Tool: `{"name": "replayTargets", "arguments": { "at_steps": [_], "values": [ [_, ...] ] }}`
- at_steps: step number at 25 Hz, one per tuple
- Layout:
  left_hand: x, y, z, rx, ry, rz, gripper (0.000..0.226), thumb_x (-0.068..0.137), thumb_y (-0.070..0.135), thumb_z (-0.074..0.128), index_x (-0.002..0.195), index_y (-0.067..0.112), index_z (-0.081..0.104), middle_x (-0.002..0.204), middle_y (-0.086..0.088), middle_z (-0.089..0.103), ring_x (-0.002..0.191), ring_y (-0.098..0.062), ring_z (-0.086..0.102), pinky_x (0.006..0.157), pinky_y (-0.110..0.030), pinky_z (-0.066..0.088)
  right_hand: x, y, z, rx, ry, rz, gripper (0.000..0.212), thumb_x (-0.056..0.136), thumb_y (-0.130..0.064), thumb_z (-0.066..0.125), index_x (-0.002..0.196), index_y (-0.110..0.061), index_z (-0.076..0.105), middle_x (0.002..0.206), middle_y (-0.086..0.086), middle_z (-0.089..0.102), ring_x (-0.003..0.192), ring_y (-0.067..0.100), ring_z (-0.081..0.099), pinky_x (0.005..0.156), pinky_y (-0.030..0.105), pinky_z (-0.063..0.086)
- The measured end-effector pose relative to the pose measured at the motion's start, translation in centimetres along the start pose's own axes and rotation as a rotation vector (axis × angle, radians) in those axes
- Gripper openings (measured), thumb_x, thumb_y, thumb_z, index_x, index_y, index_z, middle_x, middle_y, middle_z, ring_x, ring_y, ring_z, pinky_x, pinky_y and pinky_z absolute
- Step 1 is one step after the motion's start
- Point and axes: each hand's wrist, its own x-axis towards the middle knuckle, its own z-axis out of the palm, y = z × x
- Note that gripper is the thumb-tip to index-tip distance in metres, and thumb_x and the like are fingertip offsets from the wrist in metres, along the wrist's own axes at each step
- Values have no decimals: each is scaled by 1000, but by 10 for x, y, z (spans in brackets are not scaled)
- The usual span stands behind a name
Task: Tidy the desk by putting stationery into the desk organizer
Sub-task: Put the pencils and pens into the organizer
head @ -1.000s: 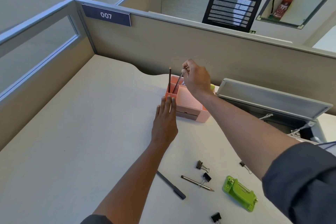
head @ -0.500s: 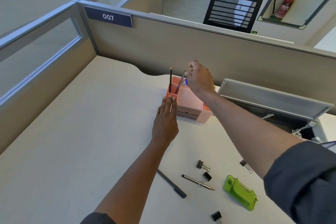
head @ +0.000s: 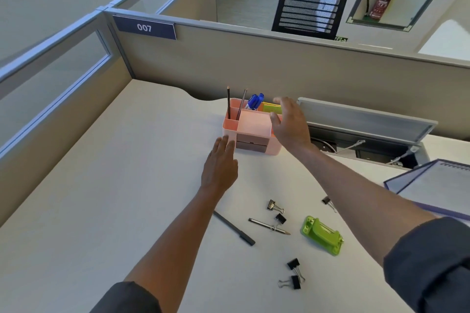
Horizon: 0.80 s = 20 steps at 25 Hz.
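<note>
Released a moment ago, the grey pencil [head: 241, 104] now leans on its own in the back-left slot of the pink organizer [head: 251, 126], where half a second earlier the right hand [head: 288, 123] was pinching its top. That hand has since drawn back to the right and toward the person, and now hovers over the organizer's right end with fingers spread and relaxed, its grip empty. Just left of where the grip let go, a black pencil [head: 228, 101] stands nearly upright in the same corner, and two blue-capped pens [head: 255, 101] lean in the slot behind. A yellow-green pad [head: 271, 108] sits in the rear compartment, directly beyond the fingertips.

The left hand [head: 220, 165] has not shifted: it lies flat on the bench [head: 101, 185], fingers straight, fingertips touching the organizer's front-left corner as if to steady it. It grasps nothing.

So one more item is stowed, and the task looks roughly half done. Well back from both grips, nearer the person, lie a dark pen [head: 234, 228], a silver pencil [head: 269, 226], a green hole punch [head: 322, 235] and several black binder clips [head: 295, 273]. The free right hand is best placed to fetch one of these next; the small clips probably belong in the wide front tray, just left of the right palm.
</note>
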Motion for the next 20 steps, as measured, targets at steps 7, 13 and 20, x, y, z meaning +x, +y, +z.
{"name": "replayTargets", "arguments": {
  "at_steps": [7, 13, 20],
  "values": [
    [-75, 13, 12, -116, -153, 9, 30, 94, 20, 55, 123, 22, 59, 134, 7, 53, 121, -15, 51, 98, -32, 42, -108, 7, -7, 132, -141, 37, 31, 96, -16, 56, 127, -14, 54, 130, 6, 60, 121, 24, 55, 101, 40, 49],
    [-115, 32, 29, -76, -252, 102, 22, 91, 20, 60, 111, 24, 66, 116, 4, 60, 105, -17, 56, 86, -34, 47, -182, 10, -10, 203, -197, 92, 29, 94, -9, 55, 122, -17, 57, 124, -2, 62, 113, 17, 58, 99, 40, 48],
    [-128, 41, 38, 105, -270, 138, 17, 84, 10, 63, 98, 20, 65, 101, -2, 55, 91, -23, 55, 75, -35, 45, -223, 26, -19, 227, -198, 210, 29, 94, -9, 54, 120, -20, 58, 122, -6, 62, 103, 12, 59, 94, 38, 50]
  ]
}}
